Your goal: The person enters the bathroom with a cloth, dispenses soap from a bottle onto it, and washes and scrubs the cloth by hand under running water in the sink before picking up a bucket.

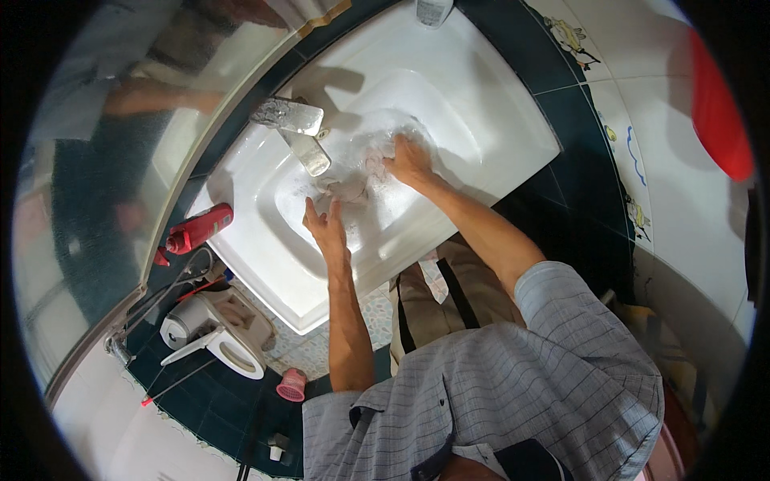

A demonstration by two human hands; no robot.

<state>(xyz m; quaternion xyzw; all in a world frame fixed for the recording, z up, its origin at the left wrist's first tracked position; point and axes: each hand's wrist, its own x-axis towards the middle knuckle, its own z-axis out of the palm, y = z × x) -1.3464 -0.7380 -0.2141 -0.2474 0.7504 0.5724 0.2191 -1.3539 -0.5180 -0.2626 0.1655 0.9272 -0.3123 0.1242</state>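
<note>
A white washbasin (511,120) holds sudsy water with a wet, pale cloth (349,189) in it. My left hand (326,228) is over the near left part of the bowl, fingers apart, its fingertips close to the cloth; whether they touch it I cannot tell. Farther right, my right hand (412,159) reaches into the foam with its fingers bent at a pinkish, bunched part of the cloth; the foam partly hides the fingertips, so the grip is unclear. A chrome faucet (307,153) stands at the back, beside the bowl.
A red bottle (201,228) lies at the basin's left corner, and a whitish container (432,12) stands at the far corner. A mirror (120,174) borders the left side. Below are a toilet (240,355) and a pink basket (292,385). A red object (719,108) is at the right wall.
</note>
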